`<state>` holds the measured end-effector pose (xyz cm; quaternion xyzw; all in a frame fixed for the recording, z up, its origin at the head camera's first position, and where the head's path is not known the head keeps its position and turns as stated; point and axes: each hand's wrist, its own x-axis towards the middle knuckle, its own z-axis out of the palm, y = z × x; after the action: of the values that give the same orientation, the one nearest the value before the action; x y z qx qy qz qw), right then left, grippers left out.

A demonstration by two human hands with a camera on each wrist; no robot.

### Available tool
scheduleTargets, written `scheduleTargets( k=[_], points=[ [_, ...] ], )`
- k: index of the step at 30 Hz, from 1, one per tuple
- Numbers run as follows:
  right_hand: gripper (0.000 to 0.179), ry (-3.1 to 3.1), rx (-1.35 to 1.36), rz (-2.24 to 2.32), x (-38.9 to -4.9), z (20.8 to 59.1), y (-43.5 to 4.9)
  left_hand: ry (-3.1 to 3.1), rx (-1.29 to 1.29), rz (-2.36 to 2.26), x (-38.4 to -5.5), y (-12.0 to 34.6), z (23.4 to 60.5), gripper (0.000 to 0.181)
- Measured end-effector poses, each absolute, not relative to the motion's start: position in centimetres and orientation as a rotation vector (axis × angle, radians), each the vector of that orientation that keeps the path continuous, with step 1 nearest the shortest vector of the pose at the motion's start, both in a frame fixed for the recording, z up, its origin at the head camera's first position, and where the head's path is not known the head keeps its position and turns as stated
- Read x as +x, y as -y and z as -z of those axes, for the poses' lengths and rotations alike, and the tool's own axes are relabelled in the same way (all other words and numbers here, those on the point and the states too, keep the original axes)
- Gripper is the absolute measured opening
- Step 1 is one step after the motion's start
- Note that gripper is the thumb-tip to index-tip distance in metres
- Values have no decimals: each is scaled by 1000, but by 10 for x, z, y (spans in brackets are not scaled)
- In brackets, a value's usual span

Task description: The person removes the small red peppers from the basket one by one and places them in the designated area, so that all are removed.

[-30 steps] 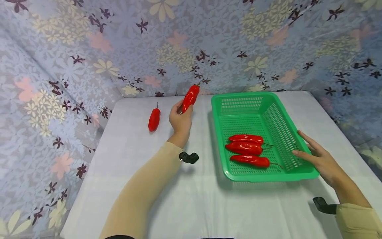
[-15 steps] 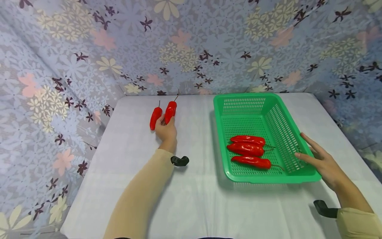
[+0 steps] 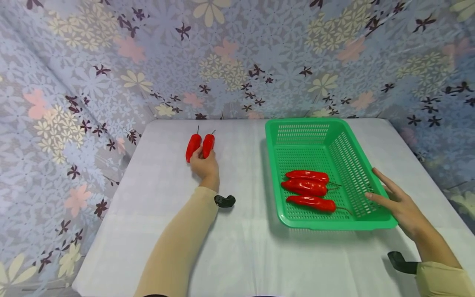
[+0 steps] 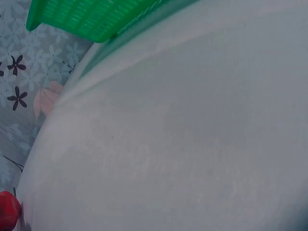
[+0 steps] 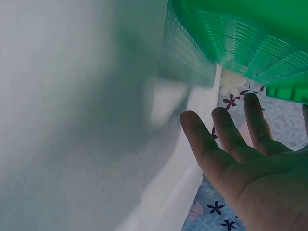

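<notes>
My left hand (image 3: 206, 166) holds a red chili pepper (image 3: 208, 144) low at the left back of the table. Close beside it, on the left, another red chili pepper (image 3: 193, 145) lies with its stem pointing away, and my fingertips reach between the two. At the left wrist view's corner only part of a red pepper (image 4: 8, 210) shows. My right hand (image 3: 402, 208) is at the right side of a green basket (image 3: 283, 220), thumb over the rim. Its fingers look straight and spread in the right wrist view, outside the basket wall.
Several things share the white table (image 3: 230, 255): inside the basket, three red chili peppers (image 3: 306, 187) lie side by side with stems to the right. Floral cloth (image 3: 230, 57) hangs behind the table and along its sides.
My left hand has carried its pepper left and down, from near the table's back middle to beside the other pepper. The right hand and basket have stayed in place.
</notes>
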<state>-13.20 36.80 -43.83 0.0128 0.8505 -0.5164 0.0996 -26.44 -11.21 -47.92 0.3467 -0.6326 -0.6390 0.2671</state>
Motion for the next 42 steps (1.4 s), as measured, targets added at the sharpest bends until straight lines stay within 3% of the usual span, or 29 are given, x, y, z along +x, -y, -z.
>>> scheduleTargets(
  k=[20,28,42],
  points=[
    [78,-2515,40,1523,-132,438,-367,1737,798,1571,-268,116,479,30],
    [78,-2511,34,1526,-132,438,-368,1716,233,1774,-269,103,459,66],
    [78,-2503,19,1542,-131,438,-370,1888,-158,1917,-265,86,440,65]
  ],
)
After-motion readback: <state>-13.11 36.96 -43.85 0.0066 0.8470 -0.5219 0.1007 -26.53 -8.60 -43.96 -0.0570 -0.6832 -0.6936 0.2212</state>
